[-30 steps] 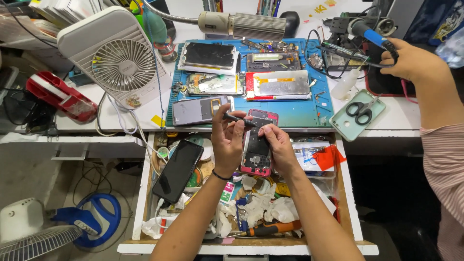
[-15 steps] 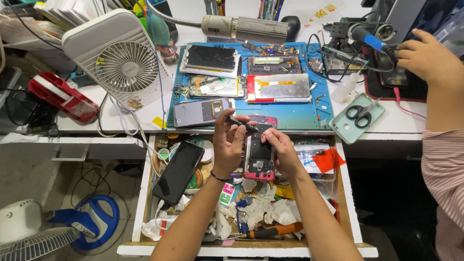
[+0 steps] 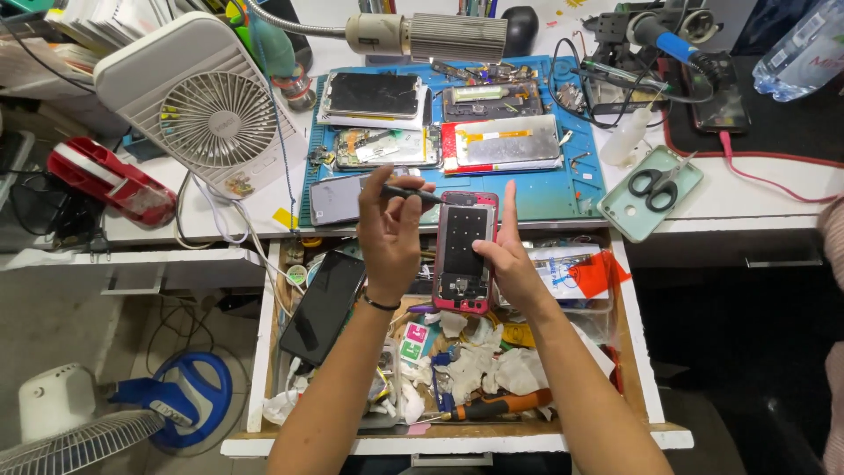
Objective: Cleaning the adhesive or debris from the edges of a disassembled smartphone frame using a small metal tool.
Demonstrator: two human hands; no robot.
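Since the earlier frame you had raised the opened pink-framed phone (image 3: 464, 251) upright over the open drawer (image 3: 264, 352); your right hand (image 3: 510, 255) clasped it, your left hand (image 3: 391, 230) pinched a slim black tool (image 3: 411, 193), poised for careful prying inside.

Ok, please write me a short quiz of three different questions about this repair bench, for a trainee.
1. True or false: the left hand holds a dark thin tool.
2. Which thing lies on the pale green phone case? A) scissors B) a bottle C) a fan
3. Fill in: the right hand holds an opened phone with a ____ frame.

Key: 1 true. 2 A, the scissors. 3 pink.
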